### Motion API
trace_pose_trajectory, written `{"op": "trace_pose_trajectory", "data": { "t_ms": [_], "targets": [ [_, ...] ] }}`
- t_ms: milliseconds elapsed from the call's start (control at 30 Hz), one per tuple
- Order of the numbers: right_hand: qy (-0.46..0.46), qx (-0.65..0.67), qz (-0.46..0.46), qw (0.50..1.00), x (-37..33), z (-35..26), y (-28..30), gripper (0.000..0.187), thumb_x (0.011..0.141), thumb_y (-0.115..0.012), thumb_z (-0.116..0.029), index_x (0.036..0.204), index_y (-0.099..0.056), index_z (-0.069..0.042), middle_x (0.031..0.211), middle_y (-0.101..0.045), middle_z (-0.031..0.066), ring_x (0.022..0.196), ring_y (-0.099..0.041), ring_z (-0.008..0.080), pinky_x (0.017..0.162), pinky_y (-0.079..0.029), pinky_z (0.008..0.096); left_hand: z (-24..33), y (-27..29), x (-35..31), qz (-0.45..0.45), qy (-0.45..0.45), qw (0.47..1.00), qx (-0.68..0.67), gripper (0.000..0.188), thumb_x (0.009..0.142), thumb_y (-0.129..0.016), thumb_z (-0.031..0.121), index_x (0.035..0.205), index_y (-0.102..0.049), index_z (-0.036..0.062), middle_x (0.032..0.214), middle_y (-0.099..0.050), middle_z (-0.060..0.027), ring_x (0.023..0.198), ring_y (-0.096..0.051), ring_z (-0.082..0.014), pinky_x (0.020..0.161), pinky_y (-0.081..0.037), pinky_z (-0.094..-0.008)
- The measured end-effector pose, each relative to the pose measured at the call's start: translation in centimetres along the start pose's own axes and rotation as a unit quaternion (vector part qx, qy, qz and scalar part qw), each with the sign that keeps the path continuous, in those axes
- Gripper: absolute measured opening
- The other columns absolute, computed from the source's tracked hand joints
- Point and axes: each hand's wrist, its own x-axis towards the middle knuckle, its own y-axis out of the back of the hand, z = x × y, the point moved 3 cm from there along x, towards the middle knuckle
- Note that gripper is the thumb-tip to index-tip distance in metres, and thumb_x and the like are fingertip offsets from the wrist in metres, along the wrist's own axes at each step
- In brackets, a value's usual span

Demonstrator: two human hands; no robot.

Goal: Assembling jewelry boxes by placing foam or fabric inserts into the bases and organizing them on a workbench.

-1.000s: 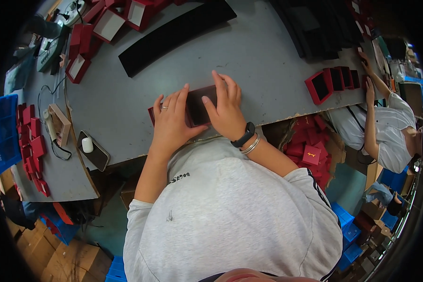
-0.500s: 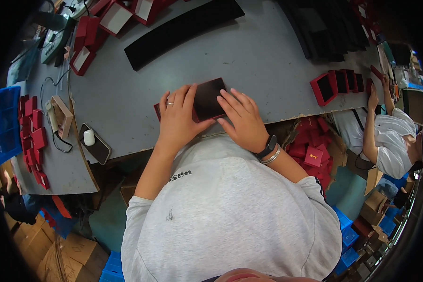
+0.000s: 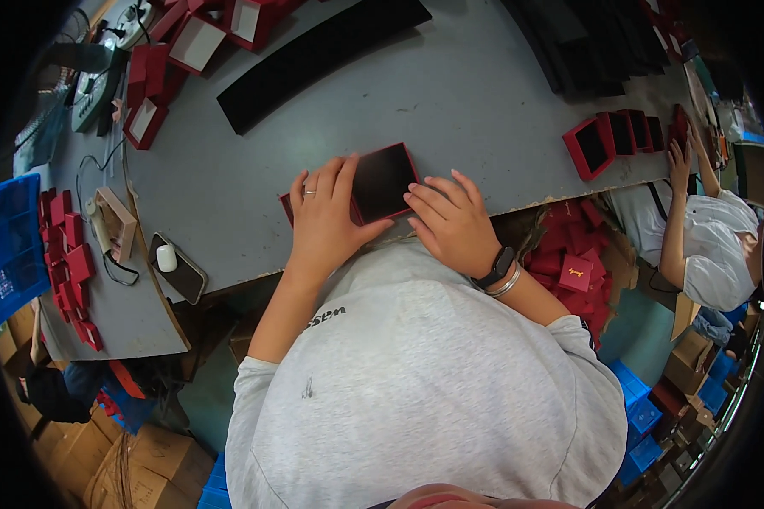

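Note:
A red box (image 3: 384,181) with a black inner face lies on the grey table close to my body. My left hand (image 3: 321,204) is closed over its left part, thumb along the near edge and fingers across the top. A bit of red shows left of that hand; what lies beneath the palm is hidden. My right hand (image 3: 454,222) is open at the box's right edge, fingers stretched out and fingertips at or just over the rim. A long black strip (image 3: 323,64) lies farther off on the table.
Red boxes with black insides (image 3: 589,149) stand in a row at right. Black strips (image 3: 581,47) are stacked at far right. A phone (image 3: 181,276) with a white case on it lies at left. Red pieces fill a carton (image 3: 573,271) below the table edge. A co-worker (image 3: 713,242) sits at right.
My right hand has drawn back slightly to the right from the box's black face, its fingers spreading and lifting. My left hand keeps its place on the box. The view has shifted a little.

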Motion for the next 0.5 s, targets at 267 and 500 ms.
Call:
{"op": "trace_pose_trajectory", "data": {
  "t_ms": [267,500],
  "targets": [
    [-0.033,0.021,0.005,0.999,2.3,-0.1,0.0,0.056,0.088,-0.071,-0.04,0.132,-0.063,-0.006,0.144,-0.056,0.013,0.139,-0.045,0.0265,0.119,-0.027,0.052,0.4,-0.5,0.7,-0.014,-0.016,1.0,-0.012,0.103,0.062,-0.09,0.04,0.148,-0.045,0.0062,0.141,-0.053,-0.0127,0.127,-0.052,-0.0304,0.117,-0.026,-0.0511],
    [-0.026,0.001,-0.042,0.999,2.5,1.2,-1.2,0.07,0.088,-0.067,-0.054,0.141,-0.056,-0.01,0.149,-0.051,0.0091,0.145,-0.038,0.0287,0.121,-0.02,0.0545,0.2,0.1,0.6,-0.029,0.009,0.999,-0.014,0.103,0.066,-0.088,0.05,0.147,-0.045,0.0038,0.141,-0.054,-0.0132,0.131,-0.051,-0.0277,0.117,-0.025,-0.0545]
  ]
}}
